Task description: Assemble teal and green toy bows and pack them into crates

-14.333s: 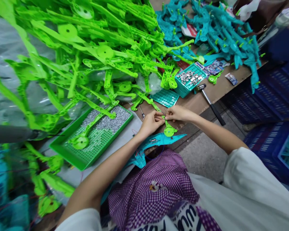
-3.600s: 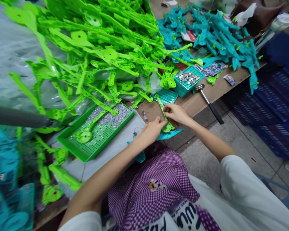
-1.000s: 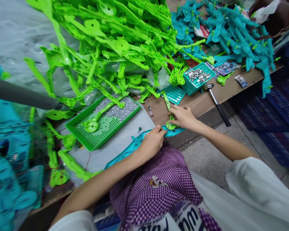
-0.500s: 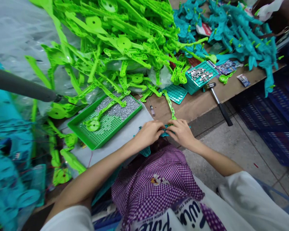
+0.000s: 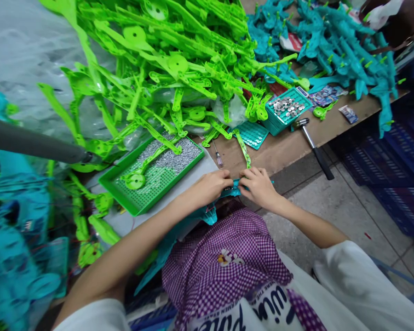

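At the table's near edge, just above my lap, my left hand (image 5: 212,186) is closed around a long teal plastic part (image 5: 233,189). My right hand (image 5: 258,187) pinches the same part further right, a short gap from the left hand. Some of the part shows between the hands, and a teal flared piece (image 5: 209,214) sticks out below my left wrist. The fingertips partly hide what they press on. A lime-green plastic arm (image 5: 242,145) lies on the table with its near end by my right fingers.
Left of my hands sits a green perforated tray (image 5: 135,212) of small metal pieces. A screwdriver (image 5: 219,159), a hammer (image 5: 312,145) and a teal tray of silver discs (image 5: 279,126) lie beyond. Lime-green parts (image 5: 179,64) and teal parts (image 5: 352,55) are heaped behind. A grey rod (image 5: 34,140) juts in from the left.
My hands have moved slightly apart, showing more of the teal part between them. More of its flared piece shows below my left wrist.
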Available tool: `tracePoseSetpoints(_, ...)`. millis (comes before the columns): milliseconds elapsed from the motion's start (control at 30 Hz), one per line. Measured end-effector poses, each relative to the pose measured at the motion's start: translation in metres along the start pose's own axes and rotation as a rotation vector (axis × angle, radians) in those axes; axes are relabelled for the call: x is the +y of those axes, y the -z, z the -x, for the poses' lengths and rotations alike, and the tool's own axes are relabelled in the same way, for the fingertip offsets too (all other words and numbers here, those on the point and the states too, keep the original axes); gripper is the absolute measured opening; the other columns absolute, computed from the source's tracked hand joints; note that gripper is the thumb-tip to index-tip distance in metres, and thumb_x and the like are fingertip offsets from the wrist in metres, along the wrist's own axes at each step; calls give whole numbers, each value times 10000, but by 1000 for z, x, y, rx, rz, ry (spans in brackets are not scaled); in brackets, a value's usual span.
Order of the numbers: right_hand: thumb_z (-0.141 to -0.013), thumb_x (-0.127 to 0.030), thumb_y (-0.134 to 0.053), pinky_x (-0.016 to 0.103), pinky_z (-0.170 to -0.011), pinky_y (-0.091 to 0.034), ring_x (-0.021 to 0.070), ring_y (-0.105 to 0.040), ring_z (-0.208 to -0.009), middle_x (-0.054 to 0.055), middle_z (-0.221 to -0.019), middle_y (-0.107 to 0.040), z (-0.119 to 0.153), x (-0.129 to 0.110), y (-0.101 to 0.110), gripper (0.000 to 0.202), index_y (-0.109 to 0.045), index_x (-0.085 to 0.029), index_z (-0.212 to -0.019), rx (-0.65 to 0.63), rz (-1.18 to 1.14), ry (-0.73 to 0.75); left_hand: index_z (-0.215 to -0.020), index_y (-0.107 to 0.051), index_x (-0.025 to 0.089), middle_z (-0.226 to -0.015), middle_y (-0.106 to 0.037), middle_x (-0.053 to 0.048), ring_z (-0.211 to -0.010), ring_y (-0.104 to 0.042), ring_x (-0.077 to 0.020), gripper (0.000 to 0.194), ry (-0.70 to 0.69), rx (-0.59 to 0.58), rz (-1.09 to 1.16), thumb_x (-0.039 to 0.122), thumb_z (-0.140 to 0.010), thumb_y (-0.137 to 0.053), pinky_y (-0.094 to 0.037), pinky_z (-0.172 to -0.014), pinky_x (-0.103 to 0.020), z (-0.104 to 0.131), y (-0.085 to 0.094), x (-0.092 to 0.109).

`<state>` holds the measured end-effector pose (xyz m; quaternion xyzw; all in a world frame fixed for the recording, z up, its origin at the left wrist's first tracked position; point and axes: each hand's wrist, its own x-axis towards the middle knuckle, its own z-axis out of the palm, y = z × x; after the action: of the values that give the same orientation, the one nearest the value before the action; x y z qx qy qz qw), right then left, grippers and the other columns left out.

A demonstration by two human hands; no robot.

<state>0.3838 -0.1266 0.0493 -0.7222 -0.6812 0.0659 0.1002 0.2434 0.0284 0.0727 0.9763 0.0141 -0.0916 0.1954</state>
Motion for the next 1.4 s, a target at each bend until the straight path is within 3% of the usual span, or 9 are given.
tracePoseSetpoints(200,-945,-255,-549,423,-871,-311,251,-502,-1032,78,-1026,-662,-5,-4,2,170,-692,-191,-881,-27,33,2,-981,-738,186,-961,-634,-89,-841,-584,-180,366,15,-92,-9,41,-833,-435,-423,-738,-291,-9,8,1)
tracePoseSetpoints(400,-937,-262,-570,455,-907,-296,256,-524,-1040,77,-1048,-666,-7,-1,11,154,-697,-199,-876,-65,-27,-22,-961,-741,233,-1073,-643,-93,-1024,-529,-235,285,-15,38,-67,116,-901,-489,-358,-913,-375,-4,1,3)
tracePoseSetpoints(667,-935,-263,-586,462,-926,-315,264,-558,-1070,95,-1084,-673,-8,-2,8,169,-702,-176,-847,-61,-98,-39,-977,-734,226,-1079,-647,-90,-1012,-544,-231,275,11,61,-37,138,-919,-480,-356,-892,-370,0,-9,-1)
tracePoseSetpoints(800,-961,-311,-556,461,-964,-358,265,-563,-1161,113,-1217,-647,2,3,18,202,-705,-200,-1040,131,-245,-55,-1092,-710,224,-1179,-650,-102,-1082,-573,-229,343,45,119,28,98,-928,-436,-359,-960,-408,6,-11,5)
tracePoseSetpoints(900,-974,-342,-520,428,-953,-436,237,-594,-1118,97,-1138,-656,2,4,41,234,-689,-222,-1083,369,-437,-171,-1276,-619,249,-1331,-600,-125,-1199,-553,-239,420,126,246,64,93,-959,-391,-324,-1034,-473,17,-8,15)
tracePoseSetpoints(1100,-1026,-347,-362,419,-1024,-459,211,-570,-1139,90,-1108,-617,-49,-23,76,342,-666,-221,-1120,814,-594,-338,-1267,-614,250,-1308,-618,-131,-1200,-575,-246,328,210,481,96,217,-997,-431,-371,-1042,-478,55,-8,59)
tracePoseSetpoints(1167,-1038,-346,-319,405,-1030,-456,197,-565,-1152,82,-1137,-608,-63,-23,75,376,-649,-225,-1171,810,-596,-297,-1248,-619,256,-1262,-637,-111,-1172,-593,-231,305,228,543,155,226,-989,-461,-427,-1022,-444,64,-15,76)
tracePoseSetpoints(1267,-1016,-366,-394,374,-988,-479,188,-602,-1076,68,-1073,-642,-61,1,56,329,-678,-217,-1088,705,-608,-240,-1255,-604,262,-1222,-642,-90,-1151,-613,-206,296,259,628,301,244,-988,-478,-494,-993,-392,60,-25,88)
tracePoseSetpoints(1400,-929,-367,-548,360,-897,-516,201,-646,-949,70,-968,-686,-39,47,15,230,-703,-197,-932,509,-663,-268,-1231,-621,234,-1235,-635,-93,-1153,-617,-217,281,310,602,404,263,-973,-513,-499,-1006,-402,16,-17,69)
